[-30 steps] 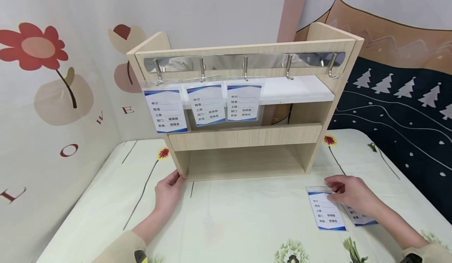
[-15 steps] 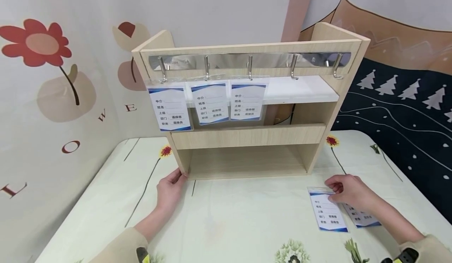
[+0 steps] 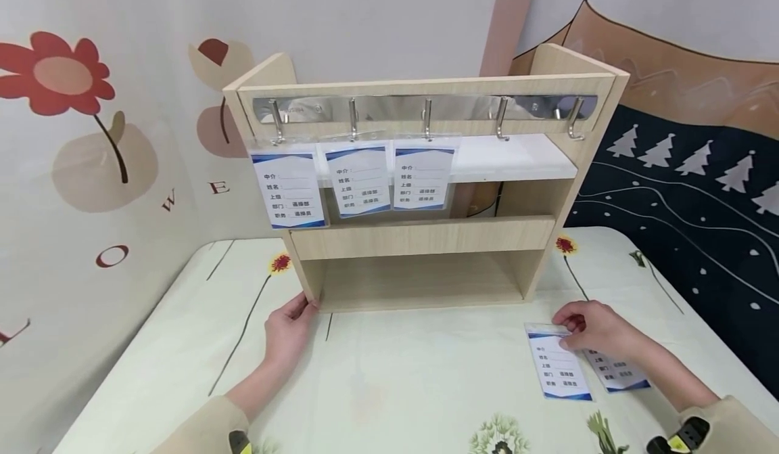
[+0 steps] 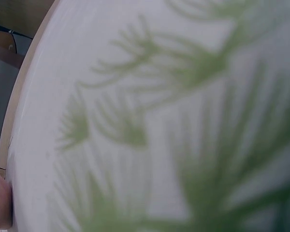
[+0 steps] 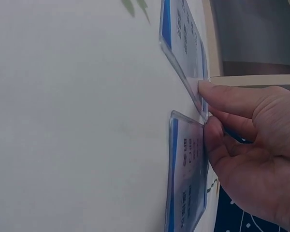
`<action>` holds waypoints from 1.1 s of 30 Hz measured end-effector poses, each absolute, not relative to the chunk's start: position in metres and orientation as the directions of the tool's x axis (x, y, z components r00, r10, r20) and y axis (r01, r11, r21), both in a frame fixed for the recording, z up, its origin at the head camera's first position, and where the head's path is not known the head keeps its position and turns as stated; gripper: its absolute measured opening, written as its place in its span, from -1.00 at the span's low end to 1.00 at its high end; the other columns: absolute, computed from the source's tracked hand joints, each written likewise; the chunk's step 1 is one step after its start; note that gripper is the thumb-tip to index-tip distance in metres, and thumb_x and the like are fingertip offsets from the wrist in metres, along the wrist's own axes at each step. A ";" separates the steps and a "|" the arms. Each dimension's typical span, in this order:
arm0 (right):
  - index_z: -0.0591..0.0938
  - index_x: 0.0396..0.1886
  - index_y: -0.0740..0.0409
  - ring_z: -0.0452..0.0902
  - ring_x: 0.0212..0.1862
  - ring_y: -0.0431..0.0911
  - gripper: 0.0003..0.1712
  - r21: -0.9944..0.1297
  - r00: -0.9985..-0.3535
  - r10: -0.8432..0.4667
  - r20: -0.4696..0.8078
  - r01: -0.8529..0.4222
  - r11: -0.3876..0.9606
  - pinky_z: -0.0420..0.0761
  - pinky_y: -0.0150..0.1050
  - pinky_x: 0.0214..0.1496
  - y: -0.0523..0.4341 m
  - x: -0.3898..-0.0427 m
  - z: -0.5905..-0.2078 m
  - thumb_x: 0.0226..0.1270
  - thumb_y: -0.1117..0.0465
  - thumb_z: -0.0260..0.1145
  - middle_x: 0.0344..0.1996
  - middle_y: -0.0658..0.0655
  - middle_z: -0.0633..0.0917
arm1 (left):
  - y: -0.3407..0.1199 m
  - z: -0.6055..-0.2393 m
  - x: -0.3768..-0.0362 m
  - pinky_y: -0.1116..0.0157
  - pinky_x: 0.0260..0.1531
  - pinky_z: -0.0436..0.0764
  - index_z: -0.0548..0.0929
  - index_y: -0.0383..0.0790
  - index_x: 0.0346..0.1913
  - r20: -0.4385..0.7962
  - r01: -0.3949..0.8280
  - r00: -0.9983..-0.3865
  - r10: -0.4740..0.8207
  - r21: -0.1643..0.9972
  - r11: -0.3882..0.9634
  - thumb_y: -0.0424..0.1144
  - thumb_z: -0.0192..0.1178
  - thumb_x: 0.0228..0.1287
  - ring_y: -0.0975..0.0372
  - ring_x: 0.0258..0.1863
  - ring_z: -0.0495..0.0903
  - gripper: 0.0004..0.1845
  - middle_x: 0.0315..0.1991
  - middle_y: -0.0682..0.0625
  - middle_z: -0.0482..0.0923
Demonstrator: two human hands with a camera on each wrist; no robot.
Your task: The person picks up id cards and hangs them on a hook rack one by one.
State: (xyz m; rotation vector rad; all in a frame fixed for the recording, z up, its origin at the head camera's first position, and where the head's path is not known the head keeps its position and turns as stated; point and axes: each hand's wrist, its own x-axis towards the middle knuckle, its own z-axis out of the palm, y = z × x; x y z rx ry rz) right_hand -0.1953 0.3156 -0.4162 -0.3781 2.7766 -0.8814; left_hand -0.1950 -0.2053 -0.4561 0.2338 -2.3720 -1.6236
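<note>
A wooden desk shelf (image 3: 420, 241) stands on the cloth. My left hand (image 3: 286, 332) holds its lower left corner; in the left wrist view only a bit of that hand shows at the lower left edge. My right hand (image 3: 602, 332) pinches the top edge of a clear-sleeved name badge (image 3: 562, 373), thumb on its face. The badge (image 5: 186, 43) lies close to the cloth in the right wrist view. A second badge (image 3: 617, 373) lies beside it, partly under the hand in the head view. Three badges, the middle one (image 3: 358, 180) among them, hang from the shelf's left hooks.
A metal strip (image 3: 389, 107) with several hooks runs along the shelf's top front. The right hooks, including the far right one (image 3: 574, 119), carry nothing. A white shelf board (image 3: 511, 158) sits behind the hooks. A flower-patterned cloth (image 3: 395, 379) covers the table.
The head view shifts slightly between frames. Both hands keep their places, the left at the shelf corner and the right at the badge.
</note>
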 end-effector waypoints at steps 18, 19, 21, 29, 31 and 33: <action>0.65 -0.04 0.28 0.39 -0.25 -0.07 -0.61 -0.617 -0.938 -0.332 -0.102 -0.203 0.760 0.44 -0.35 -0.30 0.315 -0.196 -0.423 0.14 0.34 0.56 -0.33 0.03 0.55 | -0.207 -0.455 -0.194 0.66 -0.11 0.53 0.54 -0.48 0.31 0.118 0.009 -0.955 -0.272 0.928 0.373 -0.39 0.15 0.49 -0.03 0.19 0.60 -0.59 0.20 -0.31 0.58; 0.66 -0.02 0.29 0.39 -0.24 -0.07 -0.60 -0.622 -0.938 -0.333 -0.099 -0.203 0.756 0.44 -0.35 -0.29 0.315 -0.196 -0.424 0.15 0.34 0.55 -0.32 0.04 0.55 | -0.207 -0.455 -0.194 0.65 -0.11 0.54 0.54 -0.48 0.31 0.119 0.009 -0.955 -0.273 0.928 0.373 -0.39 0.15 0.49 -0.03 0.19 0.60 -0.59 0.20 -0.31 0.58; 0.67 0.04 0.29 0.39 -0.23 -0.08 -0.58 -0.627 -0.939 -0.332 -0.090 -0.205 0.752 0.44 -0.35 -0.28 0.316 -0.194 -0.425 0.18 0.33 0.54 -0.28 0.03 0.56 | -0.208 -0.456 -0.194 0.65 -0.11 0.53 0.54 -0.48 0.31 0.123 0.013 -0.954 -0.272 0.927 0.374 -0.39 0.15 0.49 -0.03 0.19 0.60 -0.59 0.20 -0.31 0.58; 0.70 0.07 0.26 0.37 -0.23 -0.10 -0.58 -0.620 -0.941 -0.336 -0.042 -0.239 0.747 0.41 -0.35 -0.30 0.318 -0.189 -0.425 0.18 0.35 0.51 -0.26 0.03 0.53 | -0.207 -0.457 -0.196 0.62 -0.08 0.56 0.56 -0.47 0.30 0.150 0.039 -0.952 -0.266 0.924 0.381 -0.40 0.16 0.48 -0.03 0.20 0.60 -0.60 0.19 -0.31 0.59; 0.70 0.06 0.25 0.36 -0.23 -0.10 -0.59 -0.616 -0.939 -0.343 -0.038 -0.249 0.748 0.40 -0.34 -0.31 0.317 -0.189 -0.424 0.19 0.35 0.51 -0.27 0.03 0.53 | -0.207 -0.457 -0.196 0.62 -0.09 0.56 0.56 -0.46 0.30 0.148 0.036 -0.951 -0.271 0.925 0.378 -0.40 0.17 0.47 -0.02 0.19 0.60 -0.60 0.18 -0.30 0.59; 0.71 0.05 0.23 0.37 -0.24 -0.12 -0.60 -0.612 -0.939 -0.343 -0.037 -0.250 0.750 0.40 -0.35 -0.30 0.316 -0.189 -0.423 0.18 0.34 0.52 -0.29 0.02 0.52 | -0.207 -0.457 -0.196 0.64 -0.10 0.54 0.55 -0.46 0.31 0.142 0.030 -0.951 -0.274 0.927 0.374 -0.40 0.17 0.48 0.00 0.19 0.60 -0.59 0.19 -0.29 0.59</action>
